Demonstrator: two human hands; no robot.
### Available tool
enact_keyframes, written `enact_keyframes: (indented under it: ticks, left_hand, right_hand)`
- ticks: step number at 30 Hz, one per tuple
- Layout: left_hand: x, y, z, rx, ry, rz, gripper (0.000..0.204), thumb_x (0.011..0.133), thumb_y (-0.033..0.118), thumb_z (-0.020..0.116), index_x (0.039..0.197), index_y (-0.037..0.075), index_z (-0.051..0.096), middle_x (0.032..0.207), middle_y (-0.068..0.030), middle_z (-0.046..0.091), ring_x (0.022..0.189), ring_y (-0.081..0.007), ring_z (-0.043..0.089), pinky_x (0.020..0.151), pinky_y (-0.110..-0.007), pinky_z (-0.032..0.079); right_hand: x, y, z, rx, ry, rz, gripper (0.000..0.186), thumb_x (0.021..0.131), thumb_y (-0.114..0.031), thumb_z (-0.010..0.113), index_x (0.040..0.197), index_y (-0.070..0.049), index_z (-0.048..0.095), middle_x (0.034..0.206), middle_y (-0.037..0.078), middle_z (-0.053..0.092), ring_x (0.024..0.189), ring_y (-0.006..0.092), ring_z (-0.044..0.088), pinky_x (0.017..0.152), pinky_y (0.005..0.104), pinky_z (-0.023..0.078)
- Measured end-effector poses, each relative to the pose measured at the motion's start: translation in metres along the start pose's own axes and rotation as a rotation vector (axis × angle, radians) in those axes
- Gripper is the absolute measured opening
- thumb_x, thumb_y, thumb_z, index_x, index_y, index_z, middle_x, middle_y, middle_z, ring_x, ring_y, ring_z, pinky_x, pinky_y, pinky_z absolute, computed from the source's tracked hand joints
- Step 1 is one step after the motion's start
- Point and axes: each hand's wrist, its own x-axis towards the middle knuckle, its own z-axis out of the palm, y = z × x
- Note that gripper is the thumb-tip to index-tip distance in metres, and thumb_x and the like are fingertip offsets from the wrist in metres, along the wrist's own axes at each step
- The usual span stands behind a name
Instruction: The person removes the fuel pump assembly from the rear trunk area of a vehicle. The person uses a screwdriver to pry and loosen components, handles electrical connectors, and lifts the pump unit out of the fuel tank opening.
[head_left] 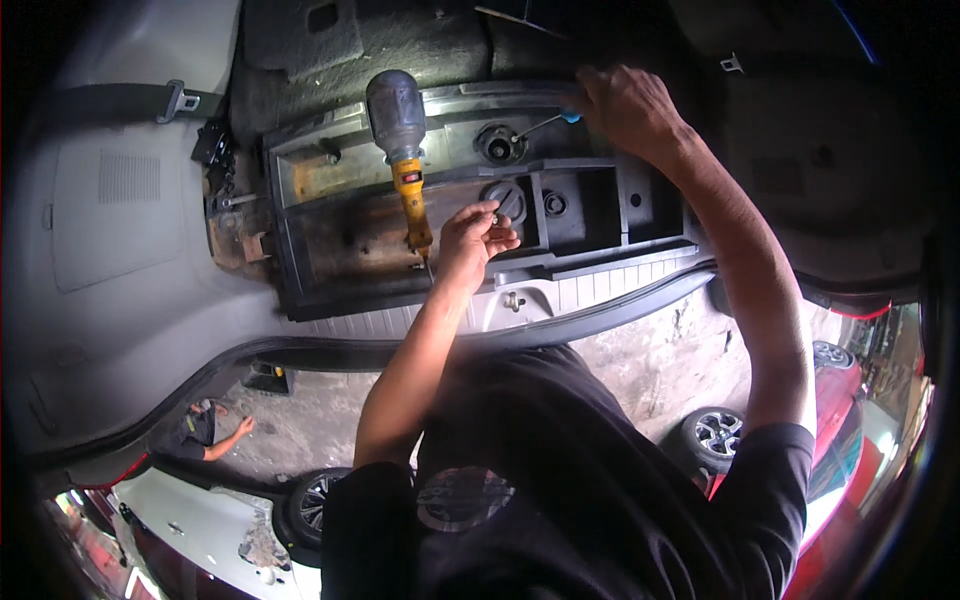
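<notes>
Well, from the head view, the right hand has its fingers wrapped about a thin blue-handled tool; its tip is at the round fitting, its handle toward two o'clock. The left hand has curled fingers; whether they pinch something small, I can't tell. It partly covers a slotted knob at its one o'clock. At its ten, a yellow tool juts across the black tray. A co-worker shows at the frame's eight o'clock, a wheel at four. The dark shirt bears a round print I can't read.
</notes>
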Motion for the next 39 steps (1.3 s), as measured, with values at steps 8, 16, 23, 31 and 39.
enact_keyframes:
  ticks: [8, 16, 23, 31, 39]
  left_hand:
    - [0.016, -0.001, 0.000, -0.043, 0.023, 0.001, 0.014, 0.099, 0.008, 0.066, 0.111, 0.002, 0.068, 0.102, -0.0145, 0.072, 0.093, -0.0278, 0.073, 0.087, -0.043, 0.062]
    - [0.033, 0.002, -0.001, -0.162, 0.098, 0.015, 0.019, 0.100, 0.012, 0.066, 0.114, 0.000, 0.066, 0.108, -0.0146, 0.071, 0.105, -0.0287, 0.071, 0.097, -0.044, 0.059]
    - [0.060, 0.008, 0.015, -0.368, -0.032, 0.024, 0.024, 0.100, 0.014, 0.066, 0.118, -0.002, 0.060, 0.123, -0.0195, 0.066, 0.119, -0.0324, 0.065, 0.107, -0.046, 0.054]
    - [0.056, 0.009, 0.036, -0.354, -0.029, 0.013, 0.015, 0.103, 0.013, 0.061, 0.112, 0.001, 0.064, 0.119, -0.0180, 0.070, 0.114, -0.0323, 0.068, 0.101, -0.044, 0.058]
    - [0.059, 0.005, 0.038, -0.386, -0.028, 0.020, 0.016, 0.103, 0.011, 0.060, 0.113, 0.000, 0.062, 0.121, -0.0178, 0.068, 0.118, -0.0322, 0.066, 0.103, -0.043, 0.057]
  right_hand:
    - [-0.011, 0.009, 0.010, 0.241, 0.073, -0.069, 0.021, 0.093, -0.022, 0.071, 0.102, -0.003, 0.073, 0.083, 0.018, 0.073, 0.075, 0.0321, 0.073, 0.070, 0.0407, 0.058]
    - [-0.072, 0.028, -0.060, 0.592, 0.091, 0.172, 0.028, 0.098, -0.029, 0.064, 0.106, -0.005, 0.076, 0.103, 0.017, 0.076, 0.089, 0.0305, 0.075, 0.076, 0.0397, 0.060]
    - [-0.189, 0.046, -0.026, 1.088, 0.042, 0.637, 0.056, 0.088, -0.053, 0.066, 0.113, -0.004, 0.075, 0.083, 0.008, 0.071, 0.065, 0.0127, 0.057, 0.057, 0.0299, 0.043]
    - [-0.210, 0.031, 0.021, 1.283, 0.125, 0.693, 0.057, 0.091, -0.052, 0.069, 0.109, 0.002, 0.072, 0.067, 0.003, 0.059, 0.054, 0.0082, 0.053, 0.052, 0.0240, 0.042]
    - [-0.225, 0.034, 0.037, 1.323, 0.134, 0.745, 0.057, 0.090, -0.055, 0.068, 0.109, -0.001, 0.074, 0.072, 0.006, 0.064, 0.058, 0.0105, 0.057, 0.053, 0.0252, 0.046]
